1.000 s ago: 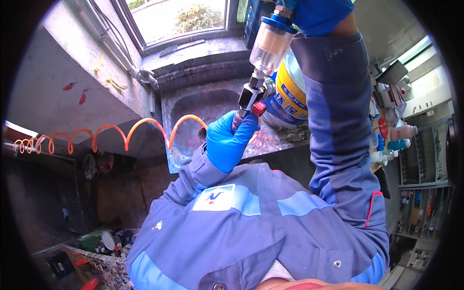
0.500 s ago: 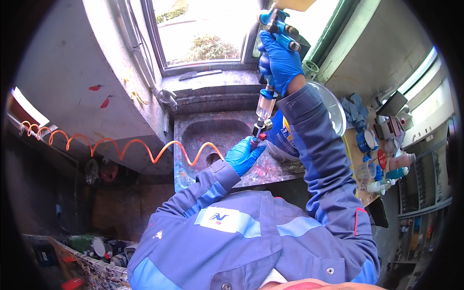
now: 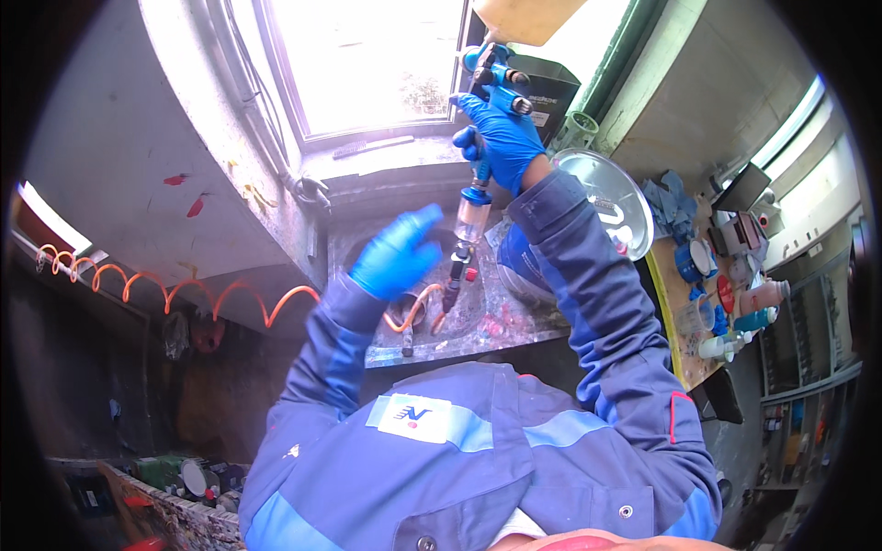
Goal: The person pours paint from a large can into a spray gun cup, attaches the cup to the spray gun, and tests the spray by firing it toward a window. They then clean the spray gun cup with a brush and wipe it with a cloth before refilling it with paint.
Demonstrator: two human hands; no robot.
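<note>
The tan cup (image 3: 528, 16) on the spray gun (image 3: 501, 78) was cut off by the upper edge of the view; its contents could not be determined. A clear filter bowl (image 3: 471, 220) hung below the gun's handle. A blue bucket (image 3: 522, 259), largely masked by the right sleeve (image 3: 602, 275), stood at the right of the paint-stained sink (image 3: 537, 321); its contents were not visible. On the workbench (image 3: 669, 308) were a clear plastic cup (image 3: 695, 317), a blue tin (image 3: 694, 261), a pinkish bottle (image 3: 764, 296) and a teal bottle (image 3: 755, 319).

The spray gun was located in front of the window (image 3: 372, 64), within the right hand (image 3: 510, 142) and farther from the body than the left hand (image 3: 397, 253). The filter and the valve with its red knob (image 3: 471, 274) hung to the right of the left hand, apart from it. The orange coiled hose (image 3: 296, 298) passed beneath the left hand.

The right hand, in a blue glove, was closed around the gun's handle. The left hand, also gloved and slightly blurred, was partly open, fingers extended, thumb apart, with nothing seen in its grasp.
</note>
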